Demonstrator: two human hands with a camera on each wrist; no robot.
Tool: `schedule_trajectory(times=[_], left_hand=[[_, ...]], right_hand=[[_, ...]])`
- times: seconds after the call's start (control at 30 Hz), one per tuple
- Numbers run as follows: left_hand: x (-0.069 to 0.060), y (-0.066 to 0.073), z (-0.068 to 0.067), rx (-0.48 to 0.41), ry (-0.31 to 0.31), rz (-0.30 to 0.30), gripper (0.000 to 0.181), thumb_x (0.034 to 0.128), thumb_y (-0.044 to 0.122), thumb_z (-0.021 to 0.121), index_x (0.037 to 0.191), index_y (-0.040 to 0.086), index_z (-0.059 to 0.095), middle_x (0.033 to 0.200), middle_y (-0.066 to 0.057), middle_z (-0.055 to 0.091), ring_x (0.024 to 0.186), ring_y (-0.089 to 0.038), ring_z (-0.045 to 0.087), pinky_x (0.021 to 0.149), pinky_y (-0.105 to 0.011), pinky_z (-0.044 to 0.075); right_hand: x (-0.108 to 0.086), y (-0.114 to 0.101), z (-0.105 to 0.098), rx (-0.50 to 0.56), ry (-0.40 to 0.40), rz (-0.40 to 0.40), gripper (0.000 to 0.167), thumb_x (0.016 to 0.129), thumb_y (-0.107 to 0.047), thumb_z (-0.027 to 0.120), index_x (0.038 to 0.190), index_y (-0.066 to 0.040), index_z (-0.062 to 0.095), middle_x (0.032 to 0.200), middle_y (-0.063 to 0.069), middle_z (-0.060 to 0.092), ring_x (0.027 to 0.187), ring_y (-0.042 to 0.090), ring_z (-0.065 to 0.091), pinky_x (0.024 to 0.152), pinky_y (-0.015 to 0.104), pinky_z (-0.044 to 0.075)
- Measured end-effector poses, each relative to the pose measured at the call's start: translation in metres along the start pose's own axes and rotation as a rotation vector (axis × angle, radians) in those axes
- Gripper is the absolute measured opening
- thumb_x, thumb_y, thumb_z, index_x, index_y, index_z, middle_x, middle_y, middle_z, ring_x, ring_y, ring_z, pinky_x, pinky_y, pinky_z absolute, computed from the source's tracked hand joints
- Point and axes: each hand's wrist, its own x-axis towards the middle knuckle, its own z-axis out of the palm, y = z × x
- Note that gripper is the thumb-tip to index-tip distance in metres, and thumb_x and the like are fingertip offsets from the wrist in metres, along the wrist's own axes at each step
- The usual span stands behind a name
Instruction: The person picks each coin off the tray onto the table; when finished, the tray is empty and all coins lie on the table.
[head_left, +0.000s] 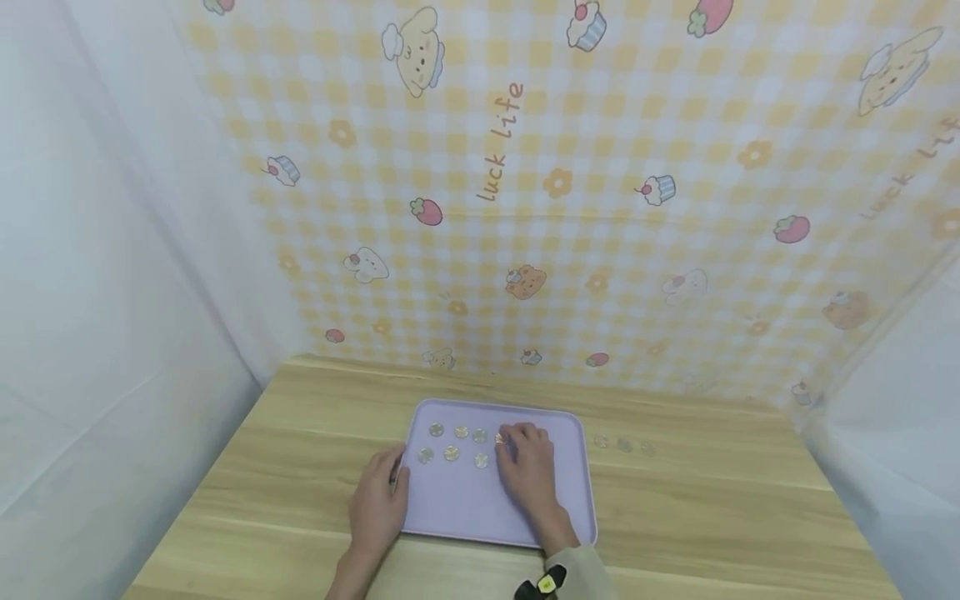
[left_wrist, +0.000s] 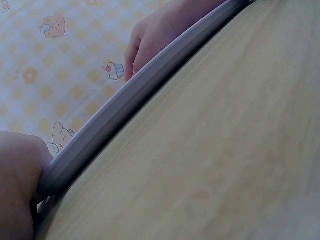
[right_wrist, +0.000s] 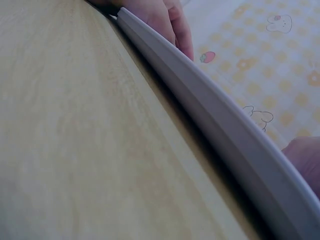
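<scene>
A pale purple tray lies on the wooden table, with several shiny round coins in two rows on its far left part. My left hand grips the tray's left side; in the left wrist view part of this hand shows at the near corner of the rim. My right hand reaches over the tray, thumb and forefinger curled at a coin at the right end of the far row. The fingers partly cover that coin. Both wrist views show the tray's outer wall, which hides the coins.
Three more coins lie in a row on the table, right of the tray. Behind the table hangs a yellow checked cloth with cartoon prints. White sheets hang at both sides.
</scene>
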Motion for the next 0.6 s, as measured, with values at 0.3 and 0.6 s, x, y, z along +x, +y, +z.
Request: schedule_trajectory(times=[0.3,0.6], left_hand=[[0.0004,0.0025,0.0025,-0.009,0.007,-0.003,0.038,0.0953,0.014,0.063,0.132,0.005,0.061,0.125,-0.015,0.065,0.109,-0.031,0.067,0.088,-0.05,0.055],[-0.0011,0.002,0.001,-0.026,0.025,0.023,0.038,0.0942,0.011,0.064,0.131,0.005,0.062,0.125,-0.015,0.066,0.11,-0.032,0.067,0.089,-0.05,0.055]], right_hand=[[0.0018,0.0013,-0.0054,-0.041,-0.03,-0.027,0.015,0.082,-0.015,0.075,0.096,-0.011,0.076,0.084,0.001,0.066,0.082,0.019,0.057,0.075,0.036,0.042],[0.0008,-0.0014,-0.0078,-0.056,-0.089,0.033,0.017,0.083,-0.019,0.073,0.098,-0.011,0.075,0.079,-0.002,0.06,0.078,0.016,0.053,0.073,0.032,0.038]])
